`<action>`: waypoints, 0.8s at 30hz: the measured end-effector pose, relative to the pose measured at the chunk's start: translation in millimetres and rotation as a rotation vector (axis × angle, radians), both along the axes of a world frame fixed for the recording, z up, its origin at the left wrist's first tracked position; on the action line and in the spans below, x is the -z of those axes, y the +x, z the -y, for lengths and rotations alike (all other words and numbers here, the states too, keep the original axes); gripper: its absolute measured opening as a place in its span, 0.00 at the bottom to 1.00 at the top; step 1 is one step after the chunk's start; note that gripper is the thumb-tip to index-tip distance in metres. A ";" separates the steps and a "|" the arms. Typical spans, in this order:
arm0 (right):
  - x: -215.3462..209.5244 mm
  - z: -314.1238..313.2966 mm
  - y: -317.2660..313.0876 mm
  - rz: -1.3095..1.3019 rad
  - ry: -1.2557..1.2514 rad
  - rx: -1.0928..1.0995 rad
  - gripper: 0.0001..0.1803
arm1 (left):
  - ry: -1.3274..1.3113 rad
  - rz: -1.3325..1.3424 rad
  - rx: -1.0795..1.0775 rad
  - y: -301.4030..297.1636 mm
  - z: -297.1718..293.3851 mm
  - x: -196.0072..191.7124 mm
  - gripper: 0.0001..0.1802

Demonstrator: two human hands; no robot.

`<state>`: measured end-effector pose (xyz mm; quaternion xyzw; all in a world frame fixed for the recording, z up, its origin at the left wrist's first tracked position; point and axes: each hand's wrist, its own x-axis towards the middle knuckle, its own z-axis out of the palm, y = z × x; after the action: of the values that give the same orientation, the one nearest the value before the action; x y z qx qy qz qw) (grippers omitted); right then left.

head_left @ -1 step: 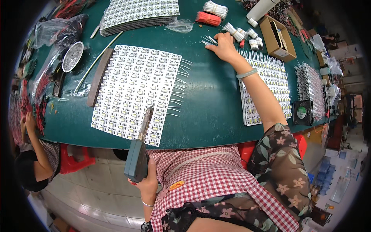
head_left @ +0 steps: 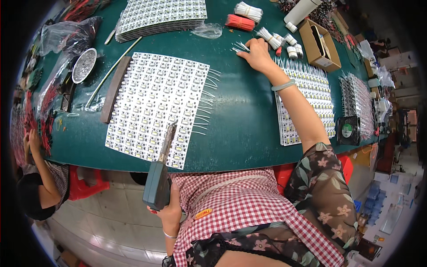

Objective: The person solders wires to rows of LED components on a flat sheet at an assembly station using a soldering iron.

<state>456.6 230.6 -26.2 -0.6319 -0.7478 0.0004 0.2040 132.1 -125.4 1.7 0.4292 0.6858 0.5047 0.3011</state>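
My left hand [head_left: 170, 212] is closed round the dark grey-green handle of a soldering gun [head_left: 156, 184]. The gun's metal tip lies over the lower right part of a white LED circuit board sheet [head_left: 155, 98]. Short white wires [head_left: 205, 104] stick out along that sheet's right edge. Farther off, my right hand [head_left: 257, 54] is curled over a few loose white wires [head_left: 240, 46] on the green table, with thumb and fingertips at their ends. Under my right forearm lies a stack of wired LED sheets [head_left: 307, 102].
A brown bar [head_left: 116, 89] borders the sheet's left side. Beyond are a stack of LED sheets [head_left: 162, 20], a silvery dish [head_left: 84, 65], red wire bundles [head_left: 240, 22] and a cardboard box [head_left: 319, 44]. A small black fan [head_left: 348, 130] stands right. Another person's hands [head_left: 32, 141] work at far left.
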 end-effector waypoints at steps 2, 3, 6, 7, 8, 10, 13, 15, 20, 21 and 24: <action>2.7 -6.3 -4.1 -0.037 -0.129 0.037 0.17 | -0.014 0.007 0.001 -2.5 2.6 2.7 0.17; 5.6 -11.9 -6.0 -0.064 -0.159 0.008 0.15 | -0.028 0.014 0.008 -4.6 3.7 4.7 0.18; 11.5 -14.9 -10.0 -0.086 -0.129 -0.032 0.08 | -0.058 -0.016 0.048 -6.8 5.6 9.1 0.18; 9.9 -12.6 -13.0 -0.051 -0.095 -0.034 0.07 | -0.009 -0.025 0.027 -3.6 2.1 6.7 0.18; 8.0 -10.3 -16.5 -0.017 -0.061 -0.036 0.06 | 0.004 -0.033 0.015 -5.0 1.7 6.1 0.18; 7.0 -5.9 -15.1 -0.024 0.023 -0.050 0.06 | -0.041 -0.002 0.061 -4.0 0.6 6.1 0.17; 4.7 -2.8 -13.0 -0.007 0.092 -0.060 0.06 | -0.068 0.116 -0.033 3.5 -1.4 -2.0 0.14; 1.4 -2.2 -12.6 -0.003 0.098 -0.057 0.07 | -0.084 0.147 -0.086 6.2 0.5 1.8 0.14; -4.1 5.9 -17.7 -0.049 0.024 -0.072 0.06 | 0.058 0.025 0.052 1.4 6.0 7.0 0.16; -7.5 7.6 -19.0 -0.065 0.006 -0.067 0.05 | -0.033 0.120 -0.001 3.0 8.1 2.7 0.16; -10.3 10.2 -13.6 -0.106 -0.041 -0.054 0.04 | -0.108 0.202 -0.043 7.2 10.4 -0.2 0.19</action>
<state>442.9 220.4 -15.9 -0.6147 -0.7524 0.0547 0.2303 139.2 -135.8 1.9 0.3444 0.6871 0.5142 0.3806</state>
